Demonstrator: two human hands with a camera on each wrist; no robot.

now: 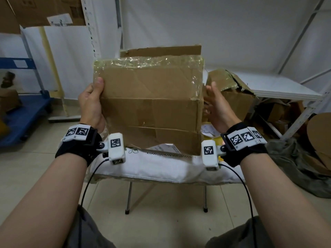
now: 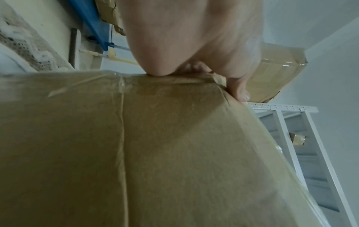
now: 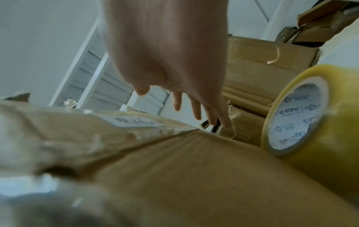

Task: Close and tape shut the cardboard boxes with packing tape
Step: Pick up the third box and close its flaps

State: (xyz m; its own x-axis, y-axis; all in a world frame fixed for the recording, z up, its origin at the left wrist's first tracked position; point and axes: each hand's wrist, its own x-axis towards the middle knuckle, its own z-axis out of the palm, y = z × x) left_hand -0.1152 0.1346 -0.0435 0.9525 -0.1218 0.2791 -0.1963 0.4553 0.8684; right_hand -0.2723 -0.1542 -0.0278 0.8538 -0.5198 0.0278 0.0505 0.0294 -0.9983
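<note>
A worn cardboard box (image 1: 150, 104) is held up on edge above a white cushion, with shiny packing tape (image 1: 148, 62) wrinkled along its top edge and one flap (image 1: 161, 50) standing up behind. My left hand (image 1: 91, 102) grips the box's left edge, thumb on the near face and fingers behind. In the left wrist view the hand (image 2: 194, 46) clamps the taped box (image 2: 155, 153) at its corner. My right hand (image 1: 217, 104) is beside the box's right side with straight fingers (image 3: 196, 110), holding nothing, above the box (image 3: 194, 176). A yellowish tape roll (image 3: 310, 122) lies just to the right.
A folding stool with a white cushion (image 1: 161, 169) stands under the box. A torn, crumpled box (image 1: 234, 97) sits at the right by a white metal shelf (image 1: 279, 88). A blue cart (image 1: 23, 111) stands at the left. Grey cloth (image 1: 295, 167) lies on the floor at the right.
</note>
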